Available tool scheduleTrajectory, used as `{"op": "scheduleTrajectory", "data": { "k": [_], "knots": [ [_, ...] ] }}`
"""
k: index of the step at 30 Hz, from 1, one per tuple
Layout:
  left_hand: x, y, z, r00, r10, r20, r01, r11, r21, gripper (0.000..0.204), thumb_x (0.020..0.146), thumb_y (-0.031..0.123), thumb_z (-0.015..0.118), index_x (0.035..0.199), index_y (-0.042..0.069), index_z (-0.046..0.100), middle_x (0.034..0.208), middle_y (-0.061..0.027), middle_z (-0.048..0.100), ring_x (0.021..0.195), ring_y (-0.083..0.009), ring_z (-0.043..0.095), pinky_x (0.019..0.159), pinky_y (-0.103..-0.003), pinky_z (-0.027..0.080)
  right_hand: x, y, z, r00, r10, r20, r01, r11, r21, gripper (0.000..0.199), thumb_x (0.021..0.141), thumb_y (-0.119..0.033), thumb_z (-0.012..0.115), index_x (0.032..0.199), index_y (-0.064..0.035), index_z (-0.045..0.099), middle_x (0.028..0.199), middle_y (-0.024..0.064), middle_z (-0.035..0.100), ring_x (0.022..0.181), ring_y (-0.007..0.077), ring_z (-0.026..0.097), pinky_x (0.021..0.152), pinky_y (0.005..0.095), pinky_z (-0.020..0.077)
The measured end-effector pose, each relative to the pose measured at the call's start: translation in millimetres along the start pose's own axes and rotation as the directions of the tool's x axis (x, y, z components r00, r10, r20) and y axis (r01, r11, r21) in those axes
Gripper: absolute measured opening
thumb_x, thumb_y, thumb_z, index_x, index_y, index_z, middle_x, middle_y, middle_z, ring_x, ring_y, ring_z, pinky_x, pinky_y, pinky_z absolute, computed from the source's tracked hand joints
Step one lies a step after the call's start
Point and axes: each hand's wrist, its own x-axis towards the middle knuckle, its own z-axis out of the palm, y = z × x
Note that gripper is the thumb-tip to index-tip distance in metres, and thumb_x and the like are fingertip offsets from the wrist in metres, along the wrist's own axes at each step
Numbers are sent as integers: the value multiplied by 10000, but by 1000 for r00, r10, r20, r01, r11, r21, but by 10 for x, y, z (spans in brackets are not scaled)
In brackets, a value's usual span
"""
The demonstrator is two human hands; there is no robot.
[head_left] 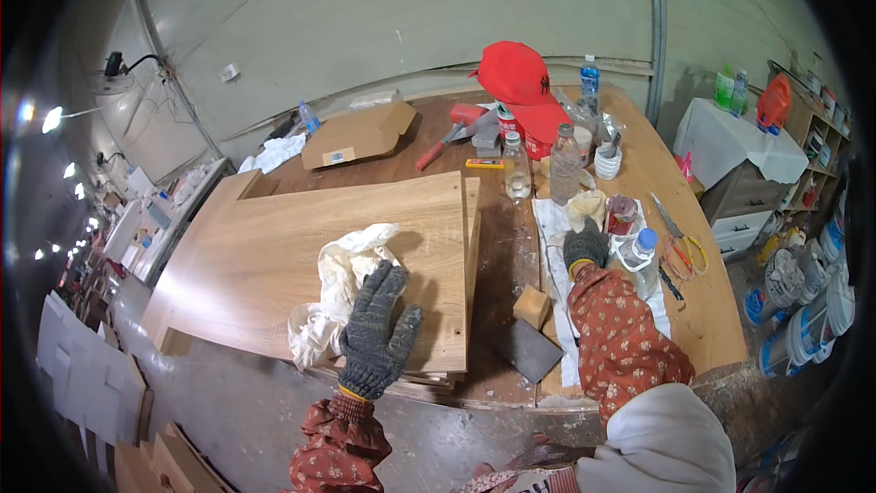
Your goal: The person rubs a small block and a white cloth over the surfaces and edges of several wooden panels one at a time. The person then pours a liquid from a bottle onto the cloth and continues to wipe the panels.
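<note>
My left hand (pixel 377 333), in a dark grey knit glove, lies over the edge of a crumpled white cloth (pixel 342 269). Its fingers are stretched out and the thumb stands apart. Beneath them is a wood-grain board (pixel 274 251), the top one of a stack. On the right, my right hand (pixel 587 245), gloved alike, is closed on a wadded cream cloth (pixel 587 208); its fingertips are partly hidden. A reddish jar (pixel 622 215) and a clear plastic container with a blue cap (pixel 636 254) stand beside that hand, over a white sheet (pixel 553 246).
Bottles (pixel 566 164), a red cap (pixel 513 78) and a cardboard box (pixel 360 135) stand farther back. Scissors (pixel 689 256) lie to the right. A wooden block (pixel 531 306) and a dark grey flat piece (pixel 529 351) lie between my arms. Buckets (pixel 812 329) stand at far right.
</note>
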Motion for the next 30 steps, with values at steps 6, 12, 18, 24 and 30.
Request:
{"op": "scheduleTrajectory", "data": {
  "k": [6,12,18,24,30],
  "knots": [
    [-80,-226,-39,999,-19,36,14,991,130,417,795,29,548,1211,19,522,1220,-175,526,1184,-338,456,1074,-457,267,54,-87,266,947,-284,-153,305,941,143,144,882,-150,455,888,-138,598,811,86,649,790,207,619,607,301,469],
    [107,-137,-104,976,219,21,-213,914,346,498,768,111,662,1230,25,498,1267,-192,482,1214,-373,420,1070,-462,272,-478,-576,-1127,670,-601,-437,736,460,496,231,834,-188,522,1027,-81,594,928,109,615,876,308,579,833,390,448],
    [240,194,313,866,-373,332,325,-84,-942,516,859,206,610,1299,10,425,1283,-141,477,1174,-261,475,1000,-426,392,-1657,-478,-1763,166,-766,-621,985,157,71,337,814,-218,584,1134,-111,589,1078,89,582,996,283,551,871,488,413],
    [46,137,257,936,-286,206,283,258,-924,425,871,239,559,1227,25,471,1198,-143,536,1115,-265,520,957,-398,431,-2111,-601,-1960,-34,-876,-482,991,-93,99,410,814,-202,568,1217,-135,548,1131,95,561,1038,271,540,879,458,417],
    [101,-27,157,980,-188,71,117,248,-962,384,934,158,444,1268,-28,406,1141,-137,556,1009,-207,565,876,-333,475,-1749,-437,-2338,245,-830,-501,935,66,348,571,806,-287,668,1254,-1,457,1176,156,526,1079,311,524,937,399,413]
  ]
}}
